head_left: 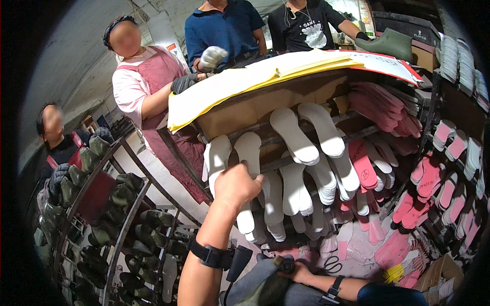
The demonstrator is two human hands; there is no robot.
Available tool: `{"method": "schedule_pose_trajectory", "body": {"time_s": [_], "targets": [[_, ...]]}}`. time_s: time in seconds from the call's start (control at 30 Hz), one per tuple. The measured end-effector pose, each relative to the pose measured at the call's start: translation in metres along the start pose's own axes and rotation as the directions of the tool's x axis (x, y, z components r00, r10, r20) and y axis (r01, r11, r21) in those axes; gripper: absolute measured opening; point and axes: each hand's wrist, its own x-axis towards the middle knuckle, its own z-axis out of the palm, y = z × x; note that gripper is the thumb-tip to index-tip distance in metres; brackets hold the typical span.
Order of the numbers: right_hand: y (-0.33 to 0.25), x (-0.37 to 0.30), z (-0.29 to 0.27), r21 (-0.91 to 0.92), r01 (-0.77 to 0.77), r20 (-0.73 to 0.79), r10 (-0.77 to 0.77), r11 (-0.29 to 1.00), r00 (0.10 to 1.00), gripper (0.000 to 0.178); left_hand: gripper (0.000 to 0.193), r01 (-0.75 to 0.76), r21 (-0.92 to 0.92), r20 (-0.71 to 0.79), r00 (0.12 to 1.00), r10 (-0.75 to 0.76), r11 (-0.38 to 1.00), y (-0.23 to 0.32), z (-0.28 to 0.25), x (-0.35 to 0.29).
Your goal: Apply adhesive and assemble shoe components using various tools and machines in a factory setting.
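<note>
Resting partly curled left hand (237,186) against a white insole (248,147) hanging at the rack (185,164), not revealing whether gripping, while grasping a dark green shoe (271,283) below with right hand (296,273).

You see bright light washing out the yellow-edged paper sheets (245,84), shadows crossing the white insoles (294,135), edges curving into black.
</note>
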Motion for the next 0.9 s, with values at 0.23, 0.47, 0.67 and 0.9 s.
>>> {"method": "schedule_pose_trajectory", "body": {"time_s": [0.23,0.47,0.67,0.9], "targets": [[0.002,0.004,0.008,-0.054,0.056,-0.175,-0.064,0.997,0.983,0.058,0.052,-0.077,0.096,-0.208,0.973,0.096,0.992,-0.01,0.023,0.008],[-0.003,0.0,0.004,0.3,0.184,-0.201,-0.127,0.936,0.971,0.05,0.059,-0.086,-0.108,-0.291,0.955,0.052,0.99,-0.005,0.037,-0.014],[-0.026,-0.005,-0.01,-0.037,0.009,-0.151,-0.014,0.999,0.988,0.059,0.062,-0.037,-0.119,-0.323,0.946,-0.003,0.992,0.003,0.042,0.005],[0.029,0.009,0.013,-0.063,0.034,-0.188,-0.045,0.997,0.981,0.072,0.051,0.002,0.007,-0.262,0.965,0.0,1.0,0.018,0.04,0.045]]}}
